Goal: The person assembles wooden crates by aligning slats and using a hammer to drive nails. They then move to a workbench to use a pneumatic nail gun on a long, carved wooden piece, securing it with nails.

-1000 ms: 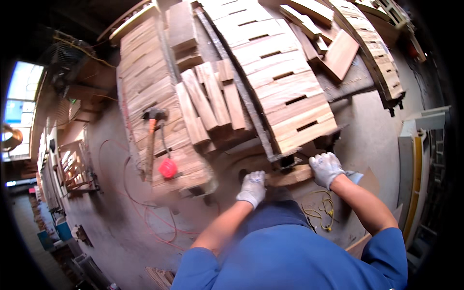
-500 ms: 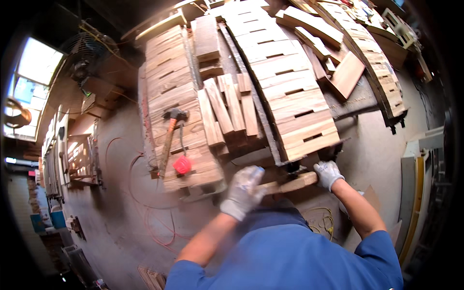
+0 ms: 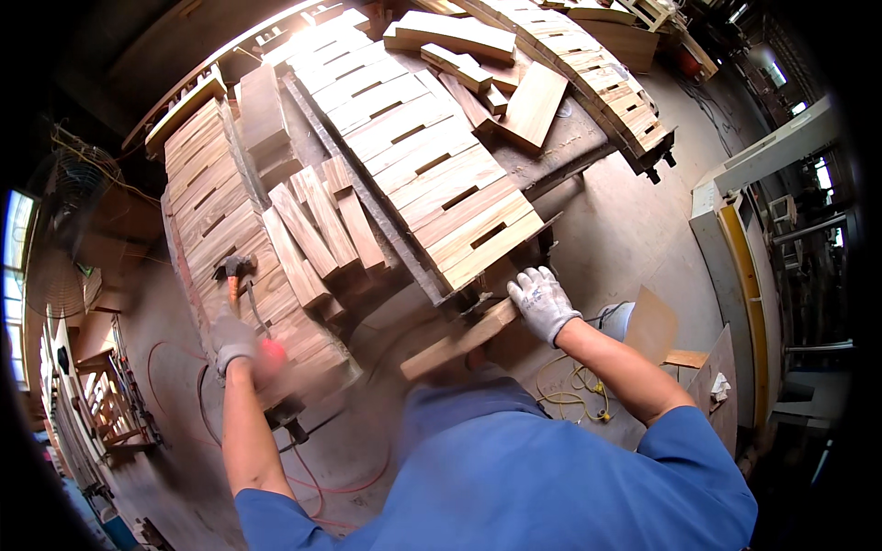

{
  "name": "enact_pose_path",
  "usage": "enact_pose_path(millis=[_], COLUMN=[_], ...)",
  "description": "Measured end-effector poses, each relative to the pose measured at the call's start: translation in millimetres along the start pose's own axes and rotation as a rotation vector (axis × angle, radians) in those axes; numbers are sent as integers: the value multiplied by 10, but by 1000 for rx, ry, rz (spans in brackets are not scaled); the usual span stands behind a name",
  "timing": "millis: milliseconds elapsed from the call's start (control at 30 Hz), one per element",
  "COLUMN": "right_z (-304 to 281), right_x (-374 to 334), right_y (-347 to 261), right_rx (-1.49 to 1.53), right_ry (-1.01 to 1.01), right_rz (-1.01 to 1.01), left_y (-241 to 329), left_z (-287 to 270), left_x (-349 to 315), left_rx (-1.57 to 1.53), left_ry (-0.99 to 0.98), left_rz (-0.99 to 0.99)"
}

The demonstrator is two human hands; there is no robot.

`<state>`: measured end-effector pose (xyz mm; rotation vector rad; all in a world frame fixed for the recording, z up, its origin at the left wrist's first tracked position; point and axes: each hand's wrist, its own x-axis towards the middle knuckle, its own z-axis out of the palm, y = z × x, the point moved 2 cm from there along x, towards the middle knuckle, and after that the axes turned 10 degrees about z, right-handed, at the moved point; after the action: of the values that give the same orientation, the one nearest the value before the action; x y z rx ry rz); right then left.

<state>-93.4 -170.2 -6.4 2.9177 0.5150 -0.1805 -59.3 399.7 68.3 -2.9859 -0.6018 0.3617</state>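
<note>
My left hand [image 3: 233, 342], in a pale glove and smeared by motion, is at the lower end of the handle of a hammer [image 3: 235, 268]. The hammer lies on the left row of joined wooden slats [image 3: 207, 174]. Beside that hand is a blurred red object [image 3: 270, 356] whose kind I cannot make out. My gloved right hand [image 3: 544, 305] is closed over the right end of a short wooden board [image 3: 459, 342]. This board slants in front of my body, just below the near end of the middle slat row [image 3: 469, 197].
Loose wooden blocks [image 3: 317, 225] lie between the left and middle rows. More offcuts [image 3: 533, 106] rest on the bench before a third slat row [image 3: 588, 69]. A yellow cord [image 3: 579, 395] and a red hose [image 3: 367, 482] run over the floor. A grey machine frame [image 3: 721, 216] stands right.
My left hand has moved from near the board leftward to the hammer handle. My right hand still grips the board, now at a steeper slant. The whole view has shifted.
</note>
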Motion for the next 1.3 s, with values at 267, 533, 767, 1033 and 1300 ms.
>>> enact_pose_path(millis=[267, 533, 767, 1033, 1300], right_z=[-318, -1140, -1409, -697, -532], right_x=[-86, -210, -204, -455, -191], right_y=[-213, -776, -580, 314, 422], right_rx=[129, 1077, 1673, 1056, 695], right_ry=[71, -166, -868, -240, -30], right_rz=[-29, 96, 365, 655, 317], left_y=[-502, 1312, 2679, 2861, 3053], left_z=[228, -340, -282, 711, 1047], left_x=[369, -764, -1543, -1153, -1159], left_rx=[-256, -1728, -1834, -942, -905], left_ry=[180, -135, -723, -15, 50], left_rz=[-10, 173, 568, 606, 557])
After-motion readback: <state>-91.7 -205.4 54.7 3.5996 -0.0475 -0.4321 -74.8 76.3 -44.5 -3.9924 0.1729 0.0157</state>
